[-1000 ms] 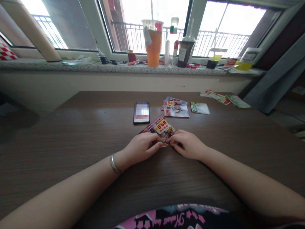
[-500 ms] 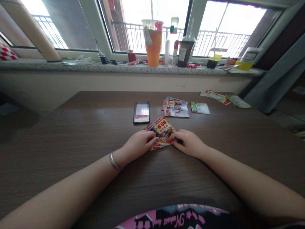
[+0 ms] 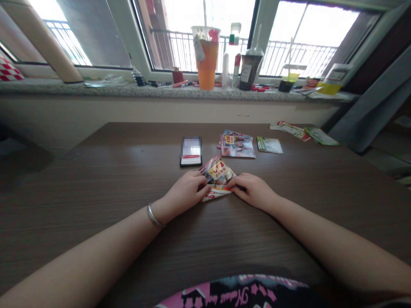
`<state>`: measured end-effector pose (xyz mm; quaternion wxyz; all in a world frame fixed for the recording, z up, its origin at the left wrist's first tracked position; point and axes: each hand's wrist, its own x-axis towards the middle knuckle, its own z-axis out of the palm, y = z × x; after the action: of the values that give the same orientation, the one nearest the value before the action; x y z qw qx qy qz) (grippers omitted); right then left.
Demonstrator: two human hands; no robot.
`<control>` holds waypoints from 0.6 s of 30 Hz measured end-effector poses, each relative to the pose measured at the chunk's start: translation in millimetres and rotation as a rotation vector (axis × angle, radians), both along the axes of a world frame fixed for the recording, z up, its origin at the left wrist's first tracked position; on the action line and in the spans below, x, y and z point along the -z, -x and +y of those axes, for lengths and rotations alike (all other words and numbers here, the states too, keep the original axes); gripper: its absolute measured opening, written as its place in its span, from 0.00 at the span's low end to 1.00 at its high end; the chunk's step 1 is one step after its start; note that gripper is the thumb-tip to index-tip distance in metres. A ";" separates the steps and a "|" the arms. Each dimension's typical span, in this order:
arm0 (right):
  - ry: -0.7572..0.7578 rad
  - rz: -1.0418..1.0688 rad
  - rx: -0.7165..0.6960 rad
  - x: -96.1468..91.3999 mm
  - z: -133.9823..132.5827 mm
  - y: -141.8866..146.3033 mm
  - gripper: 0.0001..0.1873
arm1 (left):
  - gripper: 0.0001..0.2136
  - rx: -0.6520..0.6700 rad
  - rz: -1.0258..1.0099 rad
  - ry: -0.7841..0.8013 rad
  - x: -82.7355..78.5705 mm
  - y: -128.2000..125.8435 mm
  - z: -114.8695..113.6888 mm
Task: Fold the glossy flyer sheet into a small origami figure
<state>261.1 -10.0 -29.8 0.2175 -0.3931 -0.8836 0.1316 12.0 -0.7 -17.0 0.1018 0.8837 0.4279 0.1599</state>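
Note:
A colourful printed leaflet [image 3: 218, 172] lies at the middle of the brown table, its near edge folded up into a strip. My left hand [image 3: 190, 187] grips the leaflet's left side, thumb and fingers closed at the fold. On the right side, my right hand [image 3: 252, 188] pinches the fold's other end. The leaflet's far part tilts up a little and its print shows upside down. Just beyond it, a phone [image 3: 191, 161] with a lit screen lies to the left, and a small stack of similar leaflets [image 3: 239, 146] to the right.
A small pale green-and-white card or packet [image 3: 270, 145] lies right of the stack. Further right are flat printed papers [image 3: 321, 136]. On the windowsill [image 3: 109, 90] stand a tall cup of orange drink [image 3: 206, 64], a dark drink cup [image 3: 250, 70] and other small items.
The leaflet's far part has bent and tilted, so its yellow patch looks curved. Both hands keep hold at the fold and have moved only slightly.

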 end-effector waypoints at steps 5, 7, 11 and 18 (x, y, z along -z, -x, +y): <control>-0.055 0.011 -0.074 -2.9 0.7 0.4 0.09 | 0.11 0.012 0.034 -0.063 2.9 -0.2 0.2; -0.078 -0.008 -0.075 -3.2 0.2 0.2 0.09 | 0.11 0.003 0.038 -0.082 4.5 0.2 0.5; -0.123 -0.062 -0.063 -2.2 -0.2 -0.8 0.10 | 0.10 -0.020 0.035 -0.082 7.5 1.4 2.5; -0.143 -0.094 -0.050 0.5 0.9 -1.6 0.12 | 0.07 -0.023 0.012 -0.050 7.3 1.2 3.9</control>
<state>262.7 -9.0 -30.3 0.1999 -0.3603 -0.9095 0.0548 10.7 3.2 -24.3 0.0755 0.8819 0.4346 0.1666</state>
